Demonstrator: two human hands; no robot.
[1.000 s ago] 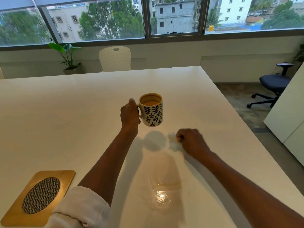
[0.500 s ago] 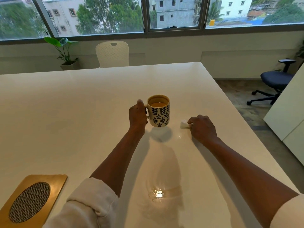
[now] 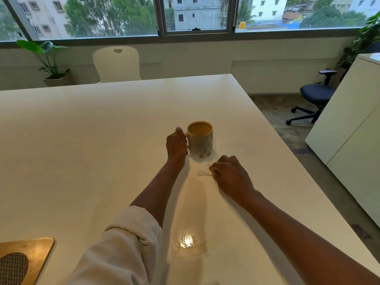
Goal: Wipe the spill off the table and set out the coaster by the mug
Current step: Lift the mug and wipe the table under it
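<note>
A white mug (image 3: 202, 141) with a dark leaf pattern, full of brown drink, is near the middle of the white table (image 3: 82, 140). My left hand (image 3: 176, 146) grips its handle. Just in front and right of the mug, my right hand (image 3: 231, 175) presses a small white tissue (image 3: 203, 172) onto the tabletop; most of the tissue is under my fingers. The gold coaster (image 3: 22, 258) with a dark mesh centre lies at the near left corner, partly cut off. A shiny wet patch (image 3: 187, 241) reflects light close to me between my forearms.
A white chair (image 3: 117, 63) stands at the table's far edge, with a potted plant (image 3: 48, 62) to its left. Right of the table are a dark office chair (image 3: 314, 99) and a white cabinet (image 3: 349, 120). The table's right edge runs close to my right arm.
My right hand with the tissue has slid from right of the mug back toward me and leftward, in front of it. The mug looks lower, at the tabletop. The view has shifted.
</note>
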